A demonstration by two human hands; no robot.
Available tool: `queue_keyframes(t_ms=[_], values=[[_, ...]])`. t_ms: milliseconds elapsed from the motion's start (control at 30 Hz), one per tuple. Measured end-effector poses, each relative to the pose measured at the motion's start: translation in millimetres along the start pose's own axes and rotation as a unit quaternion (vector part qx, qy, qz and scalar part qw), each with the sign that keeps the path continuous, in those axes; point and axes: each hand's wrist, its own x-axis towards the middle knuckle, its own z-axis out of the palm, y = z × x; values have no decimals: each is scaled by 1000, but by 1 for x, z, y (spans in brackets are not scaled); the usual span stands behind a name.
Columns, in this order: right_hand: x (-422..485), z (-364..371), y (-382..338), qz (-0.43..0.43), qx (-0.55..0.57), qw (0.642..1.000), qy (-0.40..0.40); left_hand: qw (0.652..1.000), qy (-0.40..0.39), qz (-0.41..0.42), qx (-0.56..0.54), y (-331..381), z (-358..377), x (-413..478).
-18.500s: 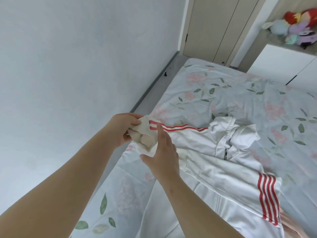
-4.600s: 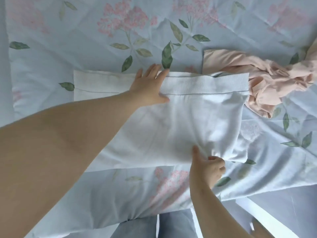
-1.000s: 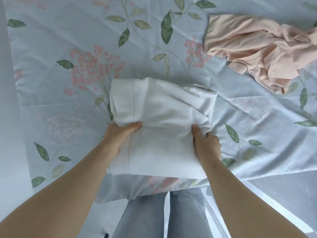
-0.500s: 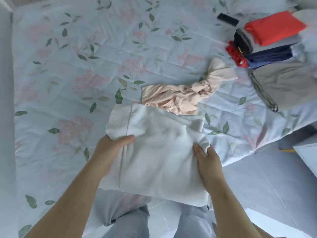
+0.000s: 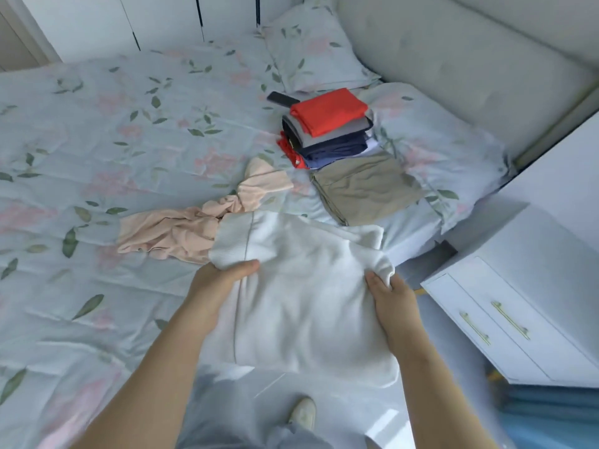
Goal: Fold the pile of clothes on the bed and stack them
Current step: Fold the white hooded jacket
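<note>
A folded white jacket [image 5: 301, 286] is held in the air over the bed's near edge. My left hand [image 5: 220, 280] grips its left side and my right hand [image 5: 389, 293] grips its right side. Behind it, a crumpled pale pink garment [image 5: 194, 225] lies unfolded on the floral bedspread [image 5: 97, 157]. Farther back right stands a stack of folded clothes [image 5: 327, 128] with an orange-red piece on top, grey and navy ones below. A folded khaki garment [image 5: 366, 186] lies flat just in front of that stack.
A dark phone [image 5: 282, 99] lies behind the stack, near two floral pillows [image 5: 314, 50]. A padded headboard [image 5: 470, 59] runs along the right. A white bedside drawer unit [image 5: 518, 306] stands at the right, close to my right arm. My shoe [image 5: 303, 413] shows on the floor.
Both hands lifted the folded white jacket off the bed and carried it right, toward the stack. My view swung up and right, bringing stack, pillows and drawers into sight.
</note>
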Motion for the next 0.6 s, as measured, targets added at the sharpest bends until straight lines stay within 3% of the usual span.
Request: queue_keyframes(t_ms=[233, 600], values=[[75, -53, -2, 24, 17, 1000, -5, 1000, -4, -19, 19, 13, 87, 39], [266, -96, -45, 58, -66, 996, -13, 997, 12, -68, 17, 51, 222, 173]])
